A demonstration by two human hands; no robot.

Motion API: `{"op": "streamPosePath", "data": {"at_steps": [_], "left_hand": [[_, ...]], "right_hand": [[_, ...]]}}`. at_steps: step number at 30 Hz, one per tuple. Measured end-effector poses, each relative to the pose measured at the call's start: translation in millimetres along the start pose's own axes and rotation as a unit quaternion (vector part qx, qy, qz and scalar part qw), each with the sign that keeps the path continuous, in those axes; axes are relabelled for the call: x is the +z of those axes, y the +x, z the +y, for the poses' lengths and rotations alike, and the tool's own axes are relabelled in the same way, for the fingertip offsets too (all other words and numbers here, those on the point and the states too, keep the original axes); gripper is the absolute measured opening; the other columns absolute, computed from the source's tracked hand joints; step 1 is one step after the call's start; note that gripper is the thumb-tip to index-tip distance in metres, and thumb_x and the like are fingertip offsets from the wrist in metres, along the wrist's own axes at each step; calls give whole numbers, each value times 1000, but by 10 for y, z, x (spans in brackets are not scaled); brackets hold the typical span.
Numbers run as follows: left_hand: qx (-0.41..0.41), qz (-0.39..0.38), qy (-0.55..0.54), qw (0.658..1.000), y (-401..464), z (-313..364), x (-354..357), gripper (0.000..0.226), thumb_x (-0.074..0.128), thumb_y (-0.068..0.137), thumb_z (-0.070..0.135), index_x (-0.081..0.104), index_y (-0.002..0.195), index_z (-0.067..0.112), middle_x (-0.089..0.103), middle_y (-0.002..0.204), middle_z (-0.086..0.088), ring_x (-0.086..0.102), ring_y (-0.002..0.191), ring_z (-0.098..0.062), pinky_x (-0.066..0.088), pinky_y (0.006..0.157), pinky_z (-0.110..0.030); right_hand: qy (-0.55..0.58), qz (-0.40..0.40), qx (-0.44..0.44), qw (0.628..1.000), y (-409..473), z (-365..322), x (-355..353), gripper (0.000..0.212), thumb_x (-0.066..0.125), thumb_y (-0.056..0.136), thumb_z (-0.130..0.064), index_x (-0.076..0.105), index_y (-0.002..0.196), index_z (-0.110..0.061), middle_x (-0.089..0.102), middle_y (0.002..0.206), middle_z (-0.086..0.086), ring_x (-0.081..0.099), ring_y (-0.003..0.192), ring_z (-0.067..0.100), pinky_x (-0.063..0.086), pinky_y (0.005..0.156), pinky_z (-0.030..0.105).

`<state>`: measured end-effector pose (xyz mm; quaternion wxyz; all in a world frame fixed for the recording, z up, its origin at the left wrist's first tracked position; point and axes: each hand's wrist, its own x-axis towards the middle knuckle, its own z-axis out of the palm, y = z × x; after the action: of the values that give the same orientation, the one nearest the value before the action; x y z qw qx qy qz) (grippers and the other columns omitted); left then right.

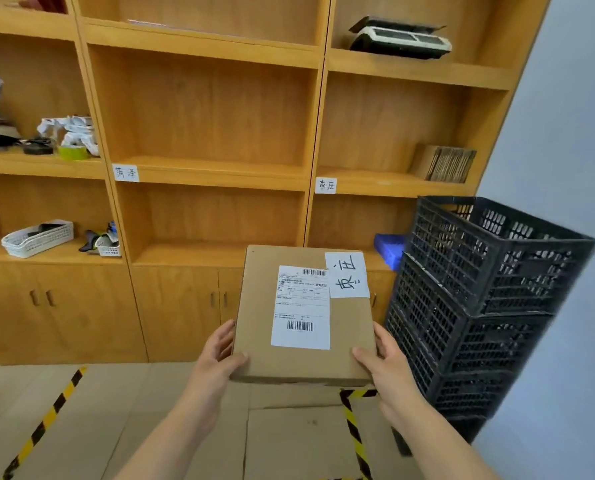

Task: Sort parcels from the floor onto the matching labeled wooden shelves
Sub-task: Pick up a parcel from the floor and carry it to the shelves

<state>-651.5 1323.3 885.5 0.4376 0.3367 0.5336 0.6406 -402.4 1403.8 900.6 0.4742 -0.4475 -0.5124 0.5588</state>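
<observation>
I hold a flat brown cardboard parcel [344, 327] in front of me at chest height, facing the wooden shelves [216, 174]. It carries a white shipping label with barcodes and a handwritten paper slip at its top right. My left hand [219, 355] grips its left near corner, thumb on top. My right hand [382, 358] grips its right near corner the same way. A handwritten label [125, 173] marks the middle shelf column; another label [325, 185] marks the right column, above and beyond the parcel.
Stacked black plastic crates [479, 306] stand at the right, close to the parcel. A blue object [389, 252] lies on the low right shelf. The left shelves hold a white basket [38, 237] and clutter. Yellow-black tape [353, 431] marks the floor.
</observation>
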Motion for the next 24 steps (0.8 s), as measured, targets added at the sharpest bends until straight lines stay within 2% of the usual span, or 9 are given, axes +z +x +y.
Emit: {"op": "streamPosePath", "data": {"at_steps": [6,11,18,21,24], "left_hand": [[-16,-32,7,999,888,-103,462,59,54,84,-7,43,132,26,53,129,-1,48,120,-21,40,93,-33],[-40,-49,24,998,1439,-344,970,63,55,82,-7,42,133,28,52,132,0,48,122,-20,40,99,-37],[-38,-40,24,998,2059,-560,1955,61,55,84,-4,41,133,29,53,131,0,49,120,-21,41,96,-36],[-43,-26,18,999,2279,-593,2347,61,55,84,-3,41,133,29,53,130,-1,48,120,-21,40,101,-39],[-46,-12,16,999,2490,-636,2627,61,57,83,-2,41,133,30,53,131,0,49,120,-21,39,103,-42]], "right_hand": [[10,46,22,999,753,42,-231,54,60,85,-2,47,132,-27,63,120,0,59,108,19,50,91,40],[14,64,38,997,1313,97,-649,51,58,87,-3,47,128,-30,63,114,-8,58,104,11,49,79,29],[18,52,48,997,2238,90,-1431,52,57,88,-4,45,131,-29,62,115,-7,59,103,10,49,80,30],[14,35,45,998,2613,-16,-1743,49,56,89,-4,47,128,-30,62,114,-7,59,102,10,48,76,28],[9,19,47,999,2971,-55,-1966,51,57,88,-3,46,131,-27,62,115,-6,58,104,11,48,79,28]]}}
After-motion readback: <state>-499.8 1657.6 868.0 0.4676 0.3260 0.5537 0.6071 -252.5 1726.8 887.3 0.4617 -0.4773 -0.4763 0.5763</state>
